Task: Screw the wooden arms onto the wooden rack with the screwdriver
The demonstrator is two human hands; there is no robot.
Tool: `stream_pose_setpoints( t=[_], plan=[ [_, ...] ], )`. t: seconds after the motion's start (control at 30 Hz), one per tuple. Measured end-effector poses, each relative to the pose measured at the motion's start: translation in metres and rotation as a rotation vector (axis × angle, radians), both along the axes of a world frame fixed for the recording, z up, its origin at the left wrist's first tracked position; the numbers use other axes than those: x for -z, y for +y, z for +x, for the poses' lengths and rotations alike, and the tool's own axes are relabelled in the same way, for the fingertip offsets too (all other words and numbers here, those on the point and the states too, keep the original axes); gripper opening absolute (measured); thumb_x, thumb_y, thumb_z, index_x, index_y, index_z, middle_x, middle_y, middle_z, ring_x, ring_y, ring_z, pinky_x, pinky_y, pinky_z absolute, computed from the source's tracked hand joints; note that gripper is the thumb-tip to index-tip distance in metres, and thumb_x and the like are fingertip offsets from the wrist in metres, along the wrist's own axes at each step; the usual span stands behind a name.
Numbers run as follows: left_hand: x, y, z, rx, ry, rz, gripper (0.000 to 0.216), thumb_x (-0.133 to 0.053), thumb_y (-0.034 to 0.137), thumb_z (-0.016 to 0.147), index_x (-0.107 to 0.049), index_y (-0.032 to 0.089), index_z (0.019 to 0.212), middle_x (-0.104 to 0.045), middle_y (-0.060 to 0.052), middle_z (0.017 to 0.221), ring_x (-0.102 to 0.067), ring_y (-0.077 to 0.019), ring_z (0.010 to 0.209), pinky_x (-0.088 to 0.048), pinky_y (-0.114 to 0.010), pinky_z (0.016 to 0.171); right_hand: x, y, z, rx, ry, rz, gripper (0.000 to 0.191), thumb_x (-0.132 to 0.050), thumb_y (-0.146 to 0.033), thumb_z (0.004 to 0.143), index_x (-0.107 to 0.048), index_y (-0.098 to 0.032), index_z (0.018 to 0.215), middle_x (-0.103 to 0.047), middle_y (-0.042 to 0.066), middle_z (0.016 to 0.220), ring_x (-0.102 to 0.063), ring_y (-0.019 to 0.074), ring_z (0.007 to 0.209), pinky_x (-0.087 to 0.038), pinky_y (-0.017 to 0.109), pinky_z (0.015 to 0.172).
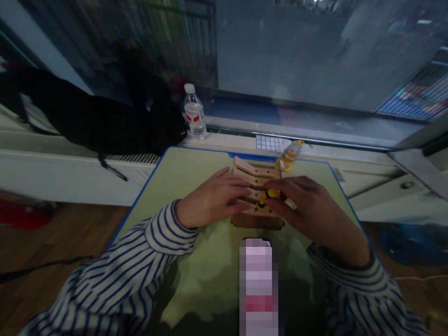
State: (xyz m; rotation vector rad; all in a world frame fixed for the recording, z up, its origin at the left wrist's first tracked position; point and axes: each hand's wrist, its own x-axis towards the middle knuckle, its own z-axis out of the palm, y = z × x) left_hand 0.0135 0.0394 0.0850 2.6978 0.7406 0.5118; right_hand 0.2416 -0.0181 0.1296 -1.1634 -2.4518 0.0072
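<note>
A small wooden rack [257,220] with slanted, holed slats stands on the table. My left hand [213,198] reaches over its left side, fingers stretched out and apart, their tips at the slats. At the rack's right side, my right hand [308,200] is closed, thumb and fingers pinching a small yellow and black piece [271,192] just above the slats. A second yellow and black piece [261,204] sits at a lower slat, close to the right thumb. The fingers partly cover both pieces and the slat ends.
The pale green table [203,280] has a blue edge. Near me lies a pixelated object [259,280]. Behind the rack, a clear bag with yellow contents [291,154] sits by the far edge. A water bottle [195,114] and a black bag [115,123] are on the windowsill.
</note>
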Motion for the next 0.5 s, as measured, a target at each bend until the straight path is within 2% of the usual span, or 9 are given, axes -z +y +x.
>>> stream_pose_setpoints(
  t=[0.17,0.37,0.5],
  plan=[
    [0.0,-0.008,0.015,-0.086,-0.089,-0.084,0.026,-0.065,0.035,0.085,-0.065,0.025,0.109,-0.07,0.0,0.11,-0.059,-0.0179,0.108,-0.031,-0.04,0.105,0.003,0.004,-0.005,-0.022,0.02,0.023,0.021,-0.051,-0.03,0.094,-0.06,-0.018,0.108,-0.071,0.01,0.099,-0.065,0.0218,0.092,-0.049,0.037,0.082],
    [0.007,-0.013,0.028,-0.127,-0.175,-0.053,0.022,-0.062,0.04,0.086,-0.068,0.019,0.088,-0.071,-0.002,0.091,-0.062,-0.0195,0.095,-0.04,-0.038,0.095,0.006,0.003,-0.006,-0.044,0.065,-0.005,0.024,-0.051,-0.028,0.094,-0.058,-0.016,0.113,-0.068,0.012,0.11,-0.062,0.0234,0.102,-0.048,0.042,0.088],
    [0.01,-0.014,0.029,-0.144,-0.164,-0.034,0.022,-0.061,0.04,0.087,-0.067,0.019,0.091,-0.071,-0.001,0.086,-0.063,-0.0188,0.091,-0.037,-0.041,0.098,0.004,0.001,-0.008,-0.103,0.099,-0.039,0.024,-0.048,-0.021,0.094,-0.057,-0.016,0.115,-0.065,0.012,0.12,-0.058,0.0232,0.111,-0.046,0.043,0.092]
  ],
)
